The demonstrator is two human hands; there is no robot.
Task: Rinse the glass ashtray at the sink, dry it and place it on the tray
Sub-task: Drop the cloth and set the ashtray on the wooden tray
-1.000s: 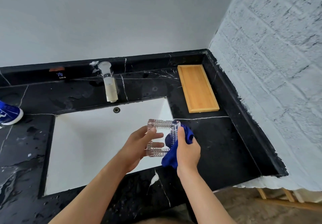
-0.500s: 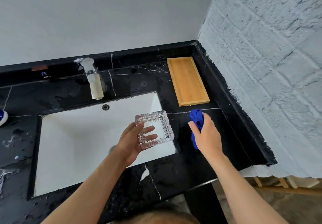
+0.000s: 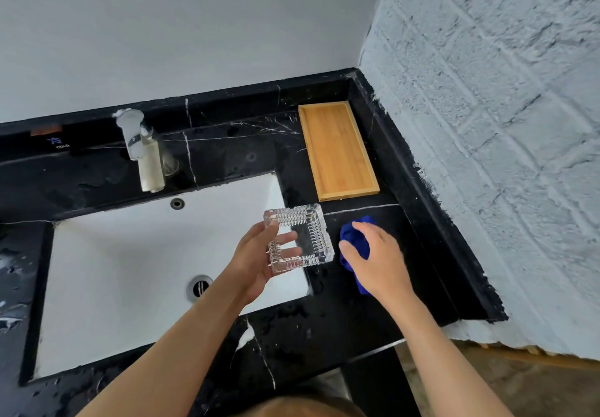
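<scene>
Moved: right hand (image 3: 378, 259) has lowered the crumpled blue cloth (image 3: 354, 238) onto the black marble counter (image 3: 406, 286), fingers curled over it.
Left hand (image 3: 256, 264): fingers pinch the square ribbed clear glass ashtray (image 3: 300, 238) above the white sink (image 3: 130, 270).
Nearby: rectangular bamboo tray (image 3: 337, 150), faucet (image 3: 143, 150).
Writing: "COLD".

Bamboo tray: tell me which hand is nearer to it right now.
Right. The right hand rests on the blue cloth on the counter just in front of the bamboo tray; the left hand holds the glass ashtray over the sink's right edge, farther left.

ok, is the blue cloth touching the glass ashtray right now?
Apart. The head view shows a strip of black counter between the blue cloth under the right hand and the glass ashtray in the left hand.
</scene>
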